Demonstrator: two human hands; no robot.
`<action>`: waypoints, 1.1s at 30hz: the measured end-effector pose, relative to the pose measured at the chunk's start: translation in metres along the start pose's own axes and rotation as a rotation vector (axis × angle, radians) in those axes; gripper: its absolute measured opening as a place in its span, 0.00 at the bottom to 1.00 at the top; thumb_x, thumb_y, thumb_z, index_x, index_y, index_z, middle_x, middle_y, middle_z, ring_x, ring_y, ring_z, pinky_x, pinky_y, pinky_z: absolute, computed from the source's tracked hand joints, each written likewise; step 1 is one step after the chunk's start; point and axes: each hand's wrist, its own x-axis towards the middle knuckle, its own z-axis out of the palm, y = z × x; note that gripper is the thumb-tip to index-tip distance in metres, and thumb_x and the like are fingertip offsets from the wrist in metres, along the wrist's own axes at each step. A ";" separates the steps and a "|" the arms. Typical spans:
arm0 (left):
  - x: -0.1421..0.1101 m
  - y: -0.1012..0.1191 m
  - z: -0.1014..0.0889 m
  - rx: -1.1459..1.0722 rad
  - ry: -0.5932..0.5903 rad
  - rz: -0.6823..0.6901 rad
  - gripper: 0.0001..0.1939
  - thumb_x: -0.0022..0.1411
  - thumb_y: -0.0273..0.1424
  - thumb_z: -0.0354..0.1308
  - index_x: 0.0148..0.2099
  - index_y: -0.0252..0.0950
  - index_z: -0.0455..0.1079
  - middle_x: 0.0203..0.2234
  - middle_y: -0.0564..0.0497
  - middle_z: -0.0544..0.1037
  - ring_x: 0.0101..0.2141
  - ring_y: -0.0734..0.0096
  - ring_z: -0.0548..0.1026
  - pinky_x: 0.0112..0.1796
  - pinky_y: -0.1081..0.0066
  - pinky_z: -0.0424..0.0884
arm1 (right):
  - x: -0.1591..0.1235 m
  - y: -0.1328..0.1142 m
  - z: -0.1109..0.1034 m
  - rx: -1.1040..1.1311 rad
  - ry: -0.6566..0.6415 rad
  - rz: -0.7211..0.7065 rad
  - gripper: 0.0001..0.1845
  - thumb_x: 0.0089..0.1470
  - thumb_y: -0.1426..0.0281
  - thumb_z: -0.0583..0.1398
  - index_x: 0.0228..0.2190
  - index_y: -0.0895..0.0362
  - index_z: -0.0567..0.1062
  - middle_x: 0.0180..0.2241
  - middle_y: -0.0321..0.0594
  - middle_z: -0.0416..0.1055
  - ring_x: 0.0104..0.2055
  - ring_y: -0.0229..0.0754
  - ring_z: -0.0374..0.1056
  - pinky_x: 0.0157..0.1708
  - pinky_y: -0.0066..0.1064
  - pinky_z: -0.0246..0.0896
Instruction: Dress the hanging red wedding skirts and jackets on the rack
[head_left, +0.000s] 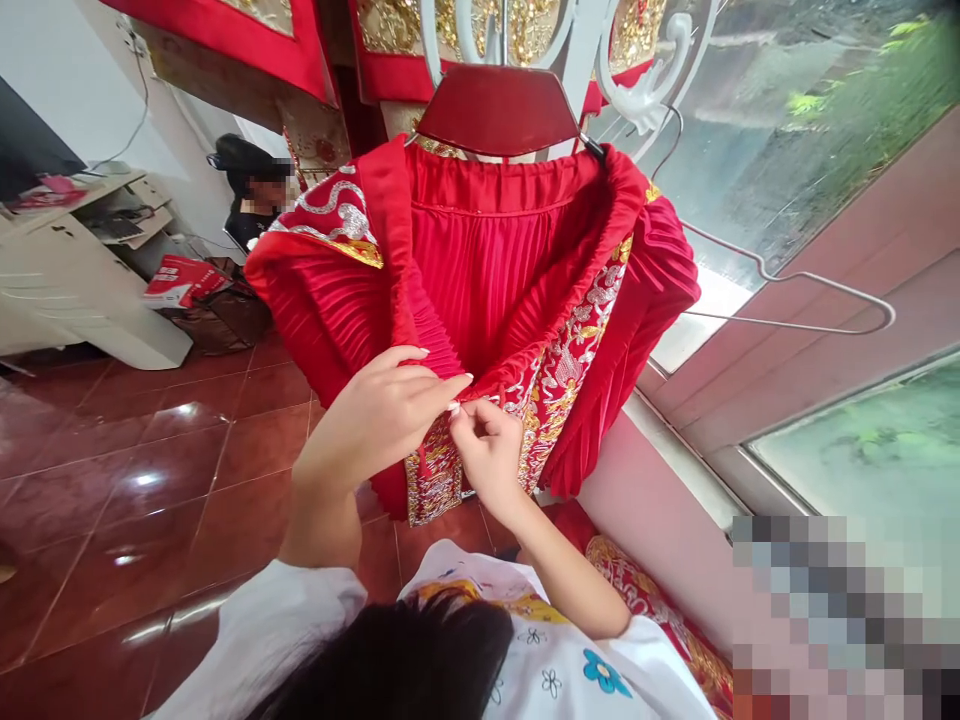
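In front of me a red pleated skirt (480,265) hangs by its gathered waistband from a hanger with a red panel (499,112). An embroidered panel (574,355) in silver and gold runs down its front. My left hand (386,405) is closed on the near edge of the waistband, thumb and fingertips at the fabric. My right hand (487,445) pinches the same edge right beside it, its fingers curled. The two hands almost meet at the front of the waist. What lies between the fingertips is mostly hidden.
A white scrolled metal rack (577,60) holds the hanger. A bare wire hanger (810,300) sticks out at the right by the windows. More red and gold garments hang behind. Left stand a white desk (90,270), a bag (232,315) and a seated person (251,200).
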 end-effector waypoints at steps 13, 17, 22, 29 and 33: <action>0.015 0.006 -0.004 -0.043 0.008 -0.208 0.11 0.65 0.29 0.49 0.33 0.35 0.71 0.31 0.55 0.77 0.33 0.70 0.73 0.40 0.65 0.62 | 0.006 -0.019 -0.013 0.223 -0.046 0.071 0.18 0.53 0.59 0.56 0.23 0.61 0.69 0.17 0.32 0.55 0.19 0.28 0.48 0.19 0.22 0.44; 0.013 0.017 -0.001 0.022 0.198 -0.227 0.09 0.63 0.27 0.52 0.30 0.35 0.69 0.27 0.54 0.76 0.29 0.71 0.72 0.39 0.66 0.63 | -0.003 -0.016 -0.004 -0.018 0.100 -0.231 0.15 0.56 0.69 0.54 0.21 0.61 0.68 0.17 0.32 0.55 0.20 0.28 0.48 0.22 0.22 0.46; 0.015 0.022 -0.006 0.156 0.194 -0.165 0.07 0.61 0.25 0.52 0.32 0.35 0.69 0.28 0.53 0.76 0.31 0.69 0.72 0.39 0.64 0.62 | -0.003 -0.018 -0.006 0.009 0.098 -0.242 0.16 0.55 0.70 0.55 0.18 0.61 0.64 0.16 0.31 0.51 0.19 0.27 0.46 0.21 0.22 0.45; 0.016 0.011 -0.006 -0.042 -0.076 -0.137 0.09 0.64 0.28 0.48 0.34 0.35 0.69 0.32 0.53 0.76 0.37 0.68 0.72 0.43 0.64 0.58 | -0.002 -0.021 -0.018 0.329 -0.013 0.077 0.15 0.52 0.62 0.56 0.22 0.61 0.68 0.16 0.31 0.56 0.18 0.29 0.49 0.19 0.22 0.45; 0.012 0.003 0.001 -0.290 -0.034 -0.133 0.11 0.65 0.31 0.48 0.34 0.36 0.70 0.32 0.54 0.76 0.36 0.71 0.72 0.44 0.64 0.57 | -0.010 -0.027 -0.015 0.181 -0.006 -0.038 0.14 0.54 0.64 0.55 0.23 0.61 0.69 0.16 0.31 0.56 0.18 0.28 0.49 0.19 0.22 0.46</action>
